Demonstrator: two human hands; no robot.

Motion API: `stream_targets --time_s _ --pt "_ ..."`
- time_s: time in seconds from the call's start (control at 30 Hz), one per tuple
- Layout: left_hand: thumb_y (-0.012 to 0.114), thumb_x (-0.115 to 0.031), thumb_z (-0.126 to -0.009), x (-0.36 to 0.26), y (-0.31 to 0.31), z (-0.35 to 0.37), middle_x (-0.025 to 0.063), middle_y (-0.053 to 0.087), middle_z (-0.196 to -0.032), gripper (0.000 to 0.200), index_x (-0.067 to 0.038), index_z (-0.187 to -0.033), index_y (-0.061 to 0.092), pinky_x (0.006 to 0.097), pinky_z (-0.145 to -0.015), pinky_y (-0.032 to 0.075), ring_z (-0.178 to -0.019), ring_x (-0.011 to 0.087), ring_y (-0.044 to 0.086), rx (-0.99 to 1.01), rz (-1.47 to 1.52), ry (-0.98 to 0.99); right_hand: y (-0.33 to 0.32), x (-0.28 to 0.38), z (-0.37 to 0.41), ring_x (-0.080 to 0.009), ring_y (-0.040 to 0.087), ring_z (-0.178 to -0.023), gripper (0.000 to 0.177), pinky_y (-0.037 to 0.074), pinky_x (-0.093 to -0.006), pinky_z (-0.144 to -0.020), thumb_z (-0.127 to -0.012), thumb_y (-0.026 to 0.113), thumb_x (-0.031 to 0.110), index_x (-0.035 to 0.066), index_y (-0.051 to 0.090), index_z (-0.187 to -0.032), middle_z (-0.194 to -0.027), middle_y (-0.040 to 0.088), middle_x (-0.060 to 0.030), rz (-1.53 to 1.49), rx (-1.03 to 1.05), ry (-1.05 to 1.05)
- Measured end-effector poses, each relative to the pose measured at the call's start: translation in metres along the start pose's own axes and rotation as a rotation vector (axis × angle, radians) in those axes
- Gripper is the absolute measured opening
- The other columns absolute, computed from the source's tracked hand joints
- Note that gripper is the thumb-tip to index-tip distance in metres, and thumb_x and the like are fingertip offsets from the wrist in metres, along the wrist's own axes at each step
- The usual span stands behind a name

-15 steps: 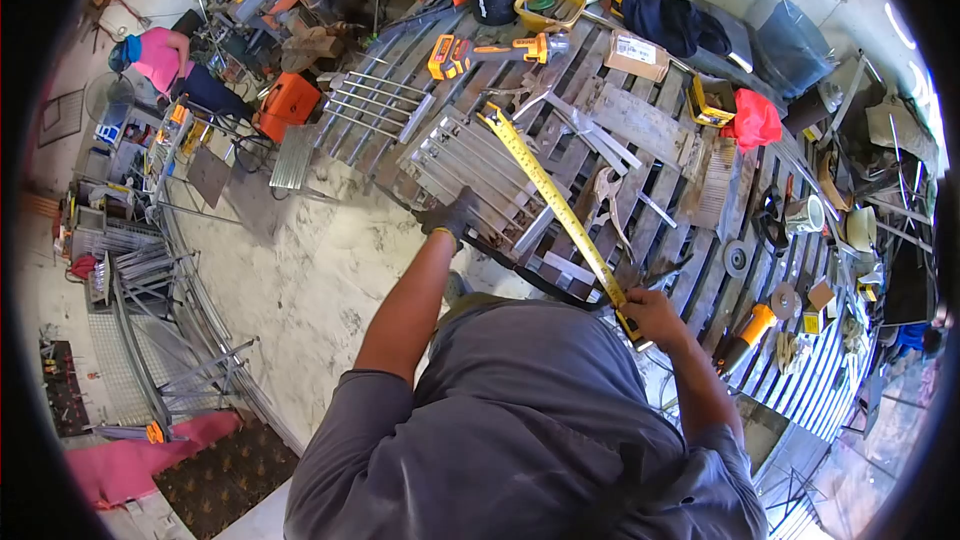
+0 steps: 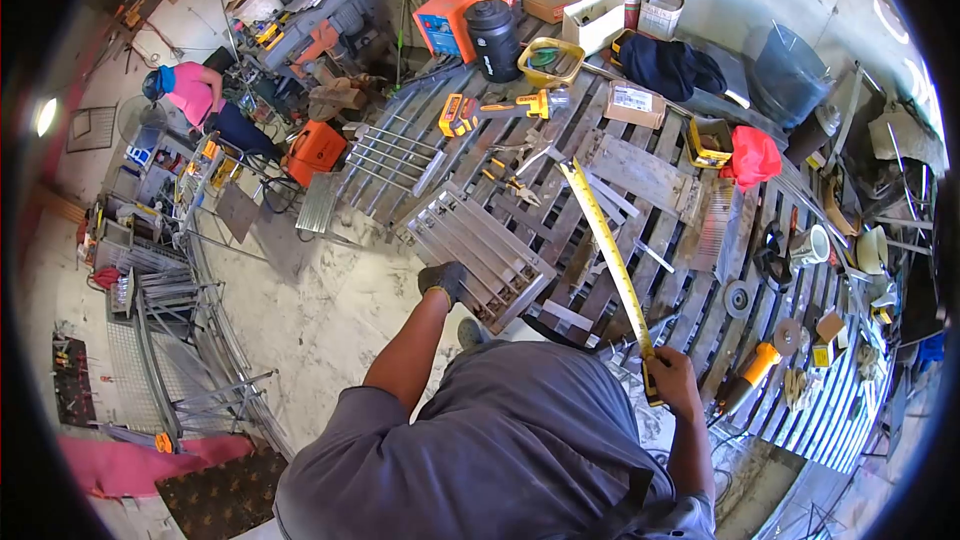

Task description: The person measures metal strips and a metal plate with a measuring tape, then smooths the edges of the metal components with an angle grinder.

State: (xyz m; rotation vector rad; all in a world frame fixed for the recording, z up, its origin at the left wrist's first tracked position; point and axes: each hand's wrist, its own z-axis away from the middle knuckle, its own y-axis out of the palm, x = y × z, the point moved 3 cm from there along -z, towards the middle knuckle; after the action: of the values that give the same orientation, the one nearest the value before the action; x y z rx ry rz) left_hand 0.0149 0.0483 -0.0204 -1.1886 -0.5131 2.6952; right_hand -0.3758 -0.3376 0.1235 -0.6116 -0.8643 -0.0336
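My left hand (image 2: 445,281), in a dark glove, is at the near left edge of a metal grille (image 2: 470,245) with parallel bars. Its fingers are closed on that edge, partly hidden from above. The grille lies at a slant by the edge of the slatted table. In my bare right hand (image 2: 671,378) is a tape measure (image 2: 612,250), gripped at its case. The yellow blade stretches away over the slats, its far end raised near some metal pieces and pliers (image 2: 515,183), apart from the grille.
On the slatted table (image 2: 690,315) are a cordless tool (image 2: 500,111), a second barred grille (image 2: 392,162), a cardboard box (image 2: 636,104), a red cloth (image 2: 752,156) and an angle grinder (image 2: 752,372). An orange welding machine (image 2: 465,12) stands behind. A person in pink (image 2: 195,95) bends at the left.
The tape blade has swung right, away from the grille, as my right hand moved right and nearer me. The grille sits nearer my body, my left hand still at its edge. The view has shifted.
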Motion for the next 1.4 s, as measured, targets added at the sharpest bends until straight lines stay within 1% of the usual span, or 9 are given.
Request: stream_targets --time_s 0.17,0.3,0.4,0.67,0.77,0.87,0.93,1.27,1.4 --pt "0.089 -0.014 -0.081 -0.022 -0.015 0.008 0.0109 0.081 -0.107 0.043 0.003 -0.119 0.076 0.0384 -0.074 0.062 -0.085 0.0222 0.077 0.021 0.245 0.43 -0.017 0.006 -0.009 -0.0136 0.065 -0.071 0.026 0.05 -0.0348 -0.066 -0.103 0.071 0.022 0.001 0.082 -0.112 -0.078 0.073 -0.0076 0.009 -0.045 0.027" --pt "0.092 -0.018 -0.077 -0.078 -0.006 0.019 0.0115 0.083 -0.108 0.048 -0.002 -0.121 0.08 0.0385 -0.079 0.063 -0.091 0.0219 0.079 0.086 0.229 0.612 -0.02 0.026 -0.017 -0.0086 0.059 -0.065 0.022 0.045 -0.031 -0.06 -0.106 0.07 0.019 0.001 0.082 -0.11 -0.074 0.067 -0.0007 -0.056 -0.117 -0.037" --pt "0.093 -0.02 -0.073 -0.135 -0.003 0.052 0.0112 0.084 -0.108 0.053 -0.004 -0.122 0.08 0.0394 -0.083 0.064 -0.095 0.0238 0.081 0.104 -0.049 0.56 -0.021 0.037 -0.021 -0.0069 0.057 -0.063 0.022 0.043 -0.0296 -0.058 -0.107 0.07 0.019 0.0 0.081 -0.104 -0.073 0.065 0.0013 -0.011 -0.197 -0.073" --pt "0.092 -0.025 -0.073 -0.165 0.009 0.019 0.0172 0.082 -0.108 0.051 -0.004 -0.117 0.077 0.0473 -0.089 0.063 -0.102 0.0352 0.08 0.215 -0.429 1.044 0.017 0.091 -0.001 -0.0092 0.051 -0.063 0.026 0.04 -0.0351 -0.057 -0.108 0.07 0.021 -0.001 0.075 -0.096 -0.067 0.057 -0.0019 0.024 -0.356 -0.069" --pt "0.093 -0.03 -0.068 -0.205 0.002 0.048 0.0196 0.081 -0.103 0.057 -0.005 -0.117 0.08 0.048 -0.088 0.063 -0.098 0.0377 0.079 0.307 -0.556 0.985 0.031 0.114 0.015 -0.0099 0.051 -0.062 0.026 0.04 -0.0359 -0.057 -0.109 0.069 0.022 -0.001 0.076 -0.099 -0.067 0.057 -0.0029 0.088 -0.413 -0.021" --pt "0.096 -0.031 -0.064 -0.186 0.011 0.006 0.0215 0.079 -0.1 0.057 -0.003 -0.111 0.077 0.0489 -0.087 0.062 -0.095 0.0404 0.078 0.181 -0.677 1.226 0.043 0.129 0.033 -0.0103 0.05 -0.062 0.026 0.04 -0.0364 -0.056 -0.109 0.069 0.023 -0.001 0.078 -0.102 -0.066 0.056 -0.0037 0.107 -0.443 0.036" --pt "0.095 -0.032 -0.063 -0.199 -0.008 0.012 0.0253 0.078 -0.103 0.06 -0.003 -0.11 0.072 0.053 -0.086 0.061 -0.097 0.0449 0.076 0.429 -0.753 1.141 0.057 0.127 0.043 -0.0103 0.05 -0.061 0.027 0.04 -0.0366 -0.056 -0.109 0.069 0.022 -0.001 0.077 -0.101 -0.066 0.057 -0.0039 0.1 -0.501 0.115" --pt "0.09 -0.035 -0.067 -0.209 -0.051 0.016 0.0285 0.076 -0.098 0.059 0.001 -0.108 0.069 0.055 -0.087 0.061 -0.095 0.0482 0.075 0.567 -0.968 1.215 0.148 0.139 0.076 -0.0171 0.059 -0.058 0.028 0.045 -0.0403 -0.058 -0.11 0.063 0.025 0.002 0.074 -0.099 -0.064 0.06 -0.0087 -0.02 -0.553 0.406" --pt "0.091 -0.026 -0.069 -0.225 -0.061 0.03 0.028 0.075 -0.101 0.05 0.001 -0.106 0.07 0.0549 -0.087 0.061 -0.097 0.0467 0.075 0.626 -0.964 1.196 0.135 0.143 0.078 -0.0179 0.057 -0.062 0.027 0.044 -0.0399 -0.059 -0.11 0.062 0.023 0.002 0.072 -0.097 -0.067 0.06 -0.0091 0.072 -0.596 0.333"
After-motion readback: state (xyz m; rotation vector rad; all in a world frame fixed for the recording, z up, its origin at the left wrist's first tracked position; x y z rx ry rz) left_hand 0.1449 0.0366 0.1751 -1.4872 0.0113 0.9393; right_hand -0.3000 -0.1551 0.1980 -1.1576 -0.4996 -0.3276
